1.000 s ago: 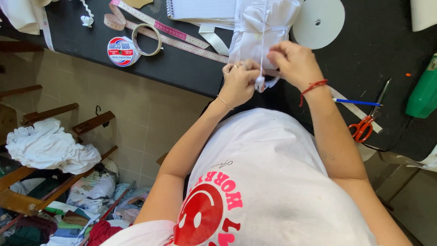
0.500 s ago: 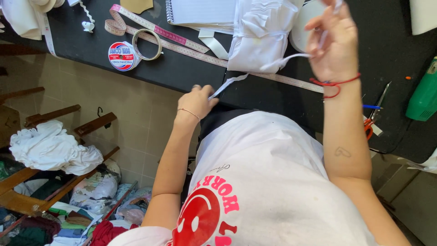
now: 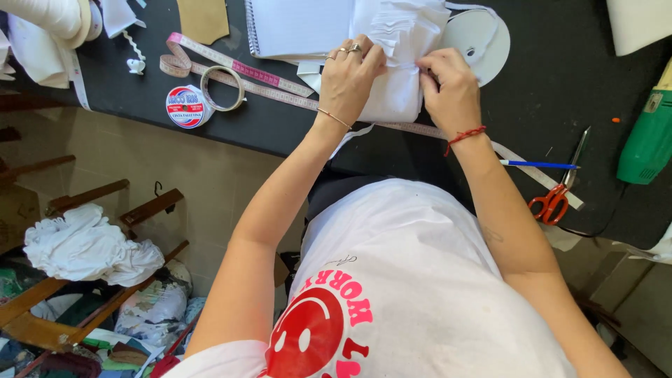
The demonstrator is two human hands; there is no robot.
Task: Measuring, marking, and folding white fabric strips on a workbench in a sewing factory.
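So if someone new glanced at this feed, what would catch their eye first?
Probably both hands pressed on the pleated white fabric at the top middle of the black table: left hand beside right hand. Next, the orange-handled scissors at the right beside a blue pen, and the green power tool at the far right edge.

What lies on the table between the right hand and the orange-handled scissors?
In the head view, a blue pen and a stretch of the measuring tape lie on the black table between the right hand and the scissors.
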